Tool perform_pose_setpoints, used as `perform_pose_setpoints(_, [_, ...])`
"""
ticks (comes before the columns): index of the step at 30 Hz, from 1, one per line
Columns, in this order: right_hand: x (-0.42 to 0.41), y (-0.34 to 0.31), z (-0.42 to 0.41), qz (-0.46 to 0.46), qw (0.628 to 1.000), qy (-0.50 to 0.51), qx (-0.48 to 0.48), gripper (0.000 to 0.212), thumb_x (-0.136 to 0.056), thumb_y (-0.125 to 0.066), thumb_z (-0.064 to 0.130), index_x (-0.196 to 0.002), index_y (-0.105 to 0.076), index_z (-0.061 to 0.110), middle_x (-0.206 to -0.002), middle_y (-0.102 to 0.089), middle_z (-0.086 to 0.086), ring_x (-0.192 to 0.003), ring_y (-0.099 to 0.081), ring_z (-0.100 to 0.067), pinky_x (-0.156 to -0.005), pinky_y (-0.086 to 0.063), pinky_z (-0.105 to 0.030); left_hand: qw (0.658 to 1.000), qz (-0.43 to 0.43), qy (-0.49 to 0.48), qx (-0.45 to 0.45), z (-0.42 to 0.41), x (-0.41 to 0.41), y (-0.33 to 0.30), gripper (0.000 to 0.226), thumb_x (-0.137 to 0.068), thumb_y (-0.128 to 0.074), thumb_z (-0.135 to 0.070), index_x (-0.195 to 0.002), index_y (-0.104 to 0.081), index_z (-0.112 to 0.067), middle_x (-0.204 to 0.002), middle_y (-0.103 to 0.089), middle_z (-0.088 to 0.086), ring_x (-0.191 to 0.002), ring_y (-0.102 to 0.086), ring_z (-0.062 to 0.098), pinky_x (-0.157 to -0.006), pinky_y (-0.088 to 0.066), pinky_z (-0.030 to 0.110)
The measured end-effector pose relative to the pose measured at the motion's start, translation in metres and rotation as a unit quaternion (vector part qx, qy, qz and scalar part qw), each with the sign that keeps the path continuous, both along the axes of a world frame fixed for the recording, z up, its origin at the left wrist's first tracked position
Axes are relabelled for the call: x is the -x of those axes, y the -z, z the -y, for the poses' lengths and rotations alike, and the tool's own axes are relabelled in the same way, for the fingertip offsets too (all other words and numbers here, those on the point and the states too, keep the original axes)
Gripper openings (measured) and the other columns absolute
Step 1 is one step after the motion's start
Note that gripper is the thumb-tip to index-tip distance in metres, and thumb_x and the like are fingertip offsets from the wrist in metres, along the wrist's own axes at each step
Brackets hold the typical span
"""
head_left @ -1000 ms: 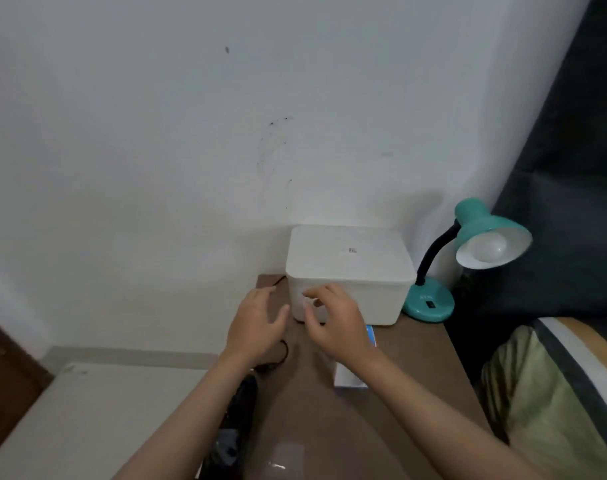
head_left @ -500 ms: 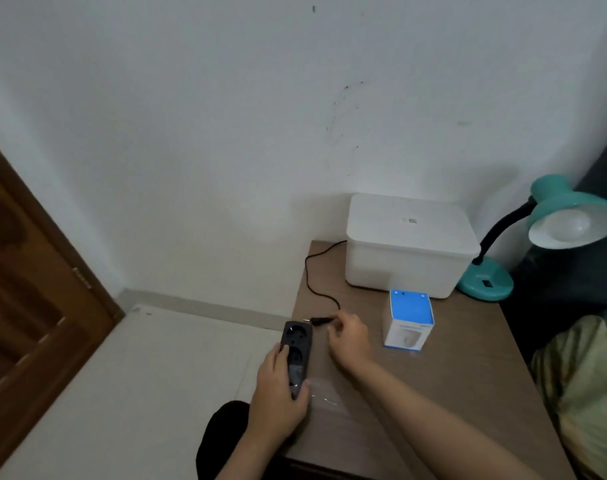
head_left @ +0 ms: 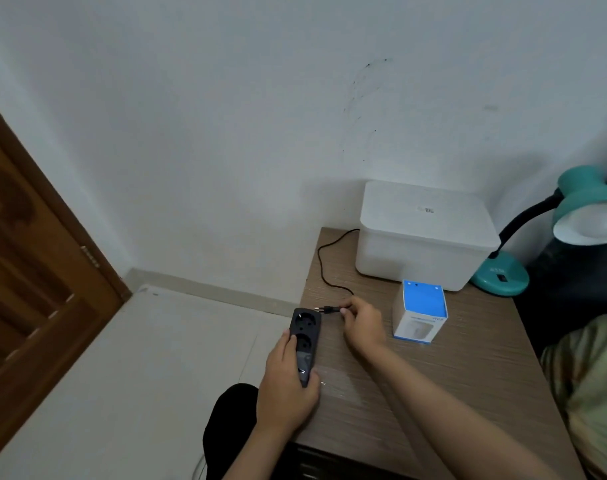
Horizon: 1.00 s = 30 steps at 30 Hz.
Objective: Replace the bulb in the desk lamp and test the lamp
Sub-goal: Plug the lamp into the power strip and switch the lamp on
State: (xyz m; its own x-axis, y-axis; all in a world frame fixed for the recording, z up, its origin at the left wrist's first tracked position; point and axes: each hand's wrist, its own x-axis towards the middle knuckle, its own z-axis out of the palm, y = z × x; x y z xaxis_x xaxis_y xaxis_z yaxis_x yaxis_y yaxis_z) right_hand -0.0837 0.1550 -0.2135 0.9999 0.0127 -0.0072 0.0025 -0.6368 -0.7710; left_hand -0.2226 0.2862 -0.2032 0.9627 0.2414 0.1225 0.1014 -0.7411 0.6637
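At the left edge of the wooden table (head_left: pixel 468 368) I see my left hand (head_left: pixel 286 386) wrapped around the near end of a black power strip (head_left: pixel 305 336), fingers curled on its left side and thumb along its right, so the two round sockets at its far end stay uncovered. My right hand (head_left: pixel 362 325) sits just right of the strip's far end. Its thumb and forefinger are pressed together on the rear of a small black plug (head_left: pixel 326 309), and the other fingers are folded into the palm. The plug lies level with its pins pointing left at the strip's top corner, close to it but not inserted in a socket. From the plug a thin black cord (head_left: pixel 324 261) loops back across the table and passes behind a white lidded box (head_left: pixel 423 233) against the wall. Beyond that box, at the far right corner, stands the teal desk lamp (head_left: pixel 503 277), its black gooseneck arching up to a teal shade with a white bulb (head_left: pixel 603 225) seated inside, unlit. A blue-and-white bulb carton (head_left: pixel 420 313) stands upright on the table just right of my right hand, apart from it.
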Motion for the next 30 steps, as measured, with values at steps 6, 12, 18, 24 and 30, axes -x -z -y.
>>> perform_pose_setpoints(6, [0.015, -0.024, -0.004, 0.015, 0.987, 0.037, -0.153, 0.011, -0.085, -0.063, 0.007, -0.093, -0.07, 0.011, -0.085, -0.068, 0.0, -0.078, -0.061, -0.008, -0.071, -0.049, -0.014, 1.0, 0.001, -0.007, 0.003, 0.001, 0.0, -0.001, 0.068, -0.083, -0.06, -0.032, -0.141, -0.03, -0.011, -0.15, -0.029, 0.002, -0.137, -0.026, 0.012, -0.102, -0.02, 0.014])
perform_pose_setpoints(12, [0.03, -0.035, -0.017, 0.07, 0.977, -0.005, -0.2, 0.013, -0.081, -0.068, 0.005, -0.086, -0.068, 0.017, -0.084, -0.068, 0.001, -0.076, -0.063, -0.008, -0.065, -0.046, -0.005, 1.0, -0.008, -0.023, 0.01, 0.002, 0.001, 0.0, 0.069, -0.081, -0.061, -0.031, -0.139, -0.033, -0.006, -0.147, -0.035, 0.008, -0.137, -0.03, 0.017, -0.108, -0.023, 0.022])
perform_pose_setpoints(18, [0.035, -0.031, -0.028, 0.133, 0.977, -0.146, -0.077, 0.016, -0.08, -0.064, 0.004, -0.091, -0.066, 0.016, -0.089, -0.065, 0.0, -0.08, -0.061, -0.011, -0.071, -0.052, -0.022, 1.0, -0.006, -0.023, 0.01, 0.002, 0.0, 0.0, 0.069, -0.08, -0.063, -0.028, -0.138, -0.035, -0.005, -0.145, -0.038, 0.01, -0.135, -0.033, 0.019, -0.106, -0.024, 0.02])
perform_pose_setpoints(24, [0.038, -0.033, -0.038, 0.092, 0.979, -0.135, -0.118, 0.035, -0.079, -0.065, 0.003, -0.103, -0.052, 0.025, -0.081, -0.059, 0.012, -0.077, -0.059, -0.004, -0.073, -0.051, -0.021, 1.0, -0.003, -0.022, 0.007, 0.001, 0.001, 0.001, 0.069, -0.079, -0.063, -0.03, -0.138, -0.035, -0.005, -0.144, -0.039, 0.01, -0.134, -0.034, 0.019, -0.105, -0.024, 0.02])
perform_pose_setpoints(30, [0.041, -0.022, -0.047, 0.053, 0.981, -0.079, -0.169, 0.028, -0.072, -0.078, 0.016, -0.09, -0.059, 0.026, -0.082, -0.064, 0.008, -0.08, -0.062, -0.009, -0.073, -0.053, -0.023, 1.0, 0.001, -0.019, 0.007, 0.0, 0.0, 0.003, 0.07, -0.079, -0.062, -0.034, -0.138, -0.035, -0.006, -0.143, -0.041, 0.01, -0.133, -0.036, 0.019, -0.107, -0.031, 0.025])
